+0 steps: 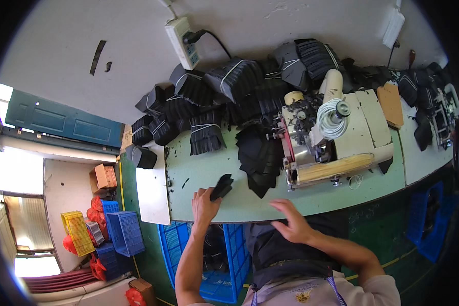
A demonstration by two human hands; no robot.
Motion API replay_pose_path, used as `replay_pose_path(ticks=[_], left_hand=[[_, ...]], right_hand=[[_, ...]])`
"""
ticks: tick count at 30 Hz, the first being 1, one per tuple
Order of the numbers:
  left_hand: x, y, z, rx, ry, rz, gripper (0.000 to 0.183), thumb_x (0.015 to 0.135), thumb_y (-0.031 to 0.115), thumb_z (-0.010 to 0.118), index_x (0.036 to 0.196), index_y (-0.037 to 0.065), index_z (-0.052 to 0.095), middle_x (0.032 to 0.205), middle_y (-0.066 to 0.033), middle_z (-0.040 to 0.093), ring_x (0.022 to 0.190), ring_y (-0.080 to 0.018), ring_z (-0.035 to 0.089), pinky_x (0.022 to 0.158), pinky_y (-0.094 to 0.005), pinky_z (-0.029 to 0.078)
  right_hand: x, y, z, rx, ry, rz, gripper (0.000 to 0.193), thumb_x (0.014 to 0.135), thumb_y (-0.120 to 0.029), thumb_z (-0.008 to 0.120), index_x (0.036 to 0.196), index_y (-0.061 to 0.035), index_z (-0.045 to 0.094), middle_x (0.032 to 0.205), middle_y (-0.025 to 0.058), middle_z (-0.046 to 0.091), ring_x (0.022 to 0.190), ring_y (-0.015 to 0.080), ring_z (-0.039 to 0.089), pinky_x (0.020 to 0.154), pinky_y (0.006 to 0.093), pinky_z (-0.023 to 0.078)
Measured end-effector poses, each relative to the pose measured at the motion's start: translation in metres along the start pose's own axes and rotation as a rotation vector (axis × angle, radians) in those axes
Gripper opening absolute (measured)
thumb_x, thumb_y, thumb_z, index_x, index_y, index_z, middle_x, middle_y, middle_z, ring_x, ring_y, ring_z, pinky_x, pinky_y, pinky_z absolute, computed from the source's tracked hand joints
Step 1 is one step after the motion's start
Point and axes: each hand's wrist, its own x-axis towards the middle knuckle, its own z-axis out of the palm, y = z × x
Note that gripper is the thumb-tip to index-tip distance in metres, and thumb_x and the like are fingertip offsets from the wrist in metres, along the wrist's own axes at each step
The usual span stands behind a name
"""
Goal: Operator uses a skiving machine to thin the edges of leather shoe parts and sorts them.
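My left hand is closed round a small stack of black cut pieces, held just over the near part of the pale green table. To its right, my right hand hovers by the table's front edge, fingers apart and holding nothing. A loose fanned pile of black cut pieces lies between my hands and the sewing machine. Behind it, several bundles of black pieces tied with white cord are heaped against the wall.
Below the table edge stands a blue crate with dark contents. A power strip hangs on the wall. Blue crates and a yellow crate sit on the floor at left. A second machine stands at far right.
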Motion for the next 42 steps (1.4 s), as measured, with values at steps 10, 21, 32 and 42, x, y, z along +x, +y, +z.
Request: replay_pose_path(ticks=[10, 21, 32, 42], left_hand=[[-0.015, -0.017, 0.022, -0.195, 0.132, 0.085, 0.072, 0.067, 0.008, 0.08, 0.134, 0.014, 0.054, 0.126, -0.0132, 0.053, 0.119, -0.0355, 0.048, 0.101, -0.0476, 0.038], [-0.006, 0.0, 0.01, -0.058, 0.112, 0.019, 0.044, 0.074, 0.025, 0.072, 0.112, 0.005, 0.068, 0.086, -0.0176, 0.071, 0.085, -0.0346, 0.065, 0.081, -0.0433, 0.046], [-0.045, 0.089, -0.055, -2.1, -0.177, -0.134, 0.068, 0.087, 0.017, 0.069, 0.147, 0.007, 0.037, 0.124, -0.0154, 0.058, 0.102, -0.0254, 0.062, 0.09, -0.0394, 0.052], [-0.004, 0.181, -0.035, -1.64, -0.549, 0.203, 0.073, 0.075, 0.017, 0.064, 0.143, 0.0, 0.042, 0.131, -0.0215, 0.055, 0.121, -0.0337, 0.054, 0.107, -0.0452, 0.042]], right_hand=[[0.166, 0.052, 0.109, -0.262, -0.11, -0.187, 0.081, 0.068, 0.007, 0.058, 0.145, -0.0014, 0.034, 0.144, 0.0238, 0.039, 0.136, 0.0401, 0.036, 0.115, 0.0425, 0.029], [0.149, 0.074, 0.129, -0.045, -0.069, -0.121, 0.071, 0.077, -0.002, 0.064, 0.143, -0.0024, 0.039, 0.139, 0.022, 0.046, 0.133, 0.0359, 0.042, 0.112, 0.0425, 0.033], [0.065, -0.05, 0.046, 0.892, -0.18, 0.521, 0.043, 0.095, -0.013, 0.055, 0.135, -0.0104, 0.041, 0.106, 0.0098, 0.059, 0.085, 0.0216, 0.065, 0.058, 0.0337, 0.056], [0.02, -0.051, -0.041, 0.527, 0.319, 0.271, 0.036, 0.09, -0.021, 0.07, 0.119, -0.0026, 0.059, 0.107, 0.0075, 0.062, 0.096, 0.0155, 0.059, 0.087, 0.0306, 0.049]])
